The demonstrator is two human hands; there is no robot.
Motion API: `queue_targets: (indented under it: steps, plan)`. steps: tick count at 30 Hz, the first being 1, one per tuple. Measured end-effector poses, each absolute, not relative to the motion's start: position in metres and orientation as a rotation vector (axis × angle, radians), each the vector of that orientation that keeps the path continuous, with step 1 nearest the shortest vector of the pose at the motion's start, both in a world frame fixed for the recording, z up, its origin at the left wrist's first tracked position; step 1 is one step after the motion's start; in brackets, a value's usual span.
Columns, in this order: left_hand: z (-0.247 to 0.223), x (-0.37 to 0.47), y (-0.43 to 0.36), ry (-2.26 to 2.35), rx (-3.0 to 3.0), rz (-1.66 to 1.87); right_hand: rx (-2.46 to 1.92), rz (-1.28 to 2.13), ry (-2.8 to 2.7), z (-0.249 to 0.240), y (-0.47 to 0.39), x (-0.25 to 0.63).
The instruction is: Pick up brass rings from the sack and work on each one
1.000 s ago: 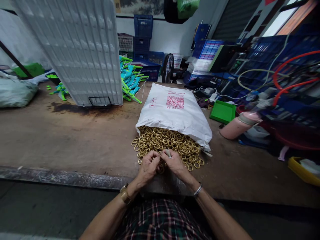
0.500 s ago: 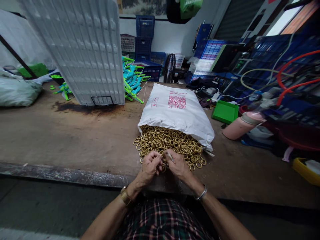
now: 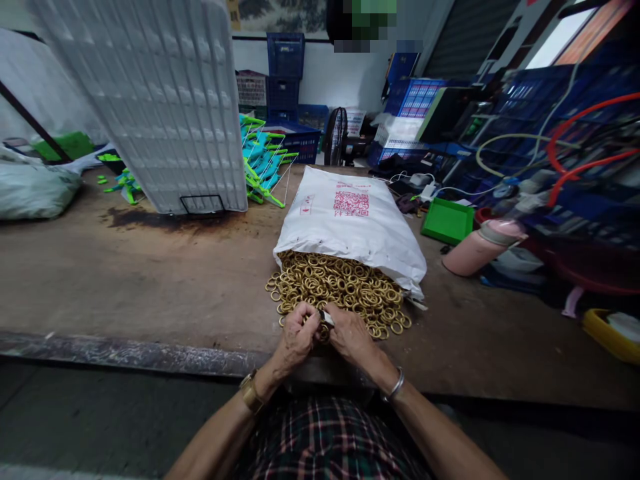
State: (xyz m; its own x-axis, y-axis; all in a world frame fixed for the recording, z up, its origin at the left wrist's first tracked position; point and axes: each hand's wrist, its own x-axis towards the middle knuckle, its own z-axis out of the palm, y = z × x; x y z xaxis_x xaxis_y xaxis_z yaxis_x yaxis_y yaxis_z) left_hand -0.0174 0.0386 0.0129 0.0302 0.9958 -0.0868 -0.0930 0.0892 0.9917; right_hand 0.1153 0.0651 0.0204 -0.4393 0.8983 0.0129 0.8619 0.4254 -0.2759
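My left hand is closed, its thumb and fingers pinched at a brass-coloured ring that shows between my two hands. Its grip on the ring is partly hidden. In my closed right hand is a small flat pale tool with a dark end; its exact kind is too small to make out. The tool's end meets the left fingertips. Just beyond both hands lies a heap of brass-coloured rings, spilling from the open mouth of a white sack with red print.
The brown worktable carries a ribbed translucent panel standing at left, with green and blue plastic pieces behind it. To the right are a green tray, a pink bottle and a yellow container.
My right hand has shifted slightly left, closer to the left hand. The pale tool has turned and now reaches the left fingertips. The sack and heap have stayed put.
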Motion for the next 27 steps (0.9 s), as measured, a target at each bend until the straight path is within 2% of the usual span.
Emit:
queue_targets:
  steps: [5, 10, 12, 17, 20, 23, 27]
  plan:
    - [0.015, -0.023, 0.033, 1.164, 1.072, 1.199, -1.622, 0.278, -2.541, 0.026, 0.070, 0.108]
    - [0.028, -0.024, 0.022, 1.039, 1.109, 1.144, -1.722, 0.367, -2.371, 0.027, 0.085, 0.116]
    - [0.031, -0.024, 0.023, 0.982, 0.932, 1.136, -1.585, 0.537, -2.232, 0.026, 0.088, 0.117]
    - [0.033, -0.026, 0.031, 0.884, 0.661, 1.163, -1.268, 1.230, -1.856, 0.024, 0.079, 0.106]
    - [0.031, -0.026, 0.032, 0.873, 0.619, 1.165, -1.200, 1.399, -1.723, 0.022, 0.074, 0.101]
    - [0.027, -0.025, 0.032, 0.901, 0.540, 1.172, -1.194, 1.411, -1.691, 0.021, 0.072, 0.099]
    - [0.020, -0.026, 0.032, 0.917, 0.468, 1.179, -1.259, 1.181, -1.771, 0.020, 0.074, 0.102]
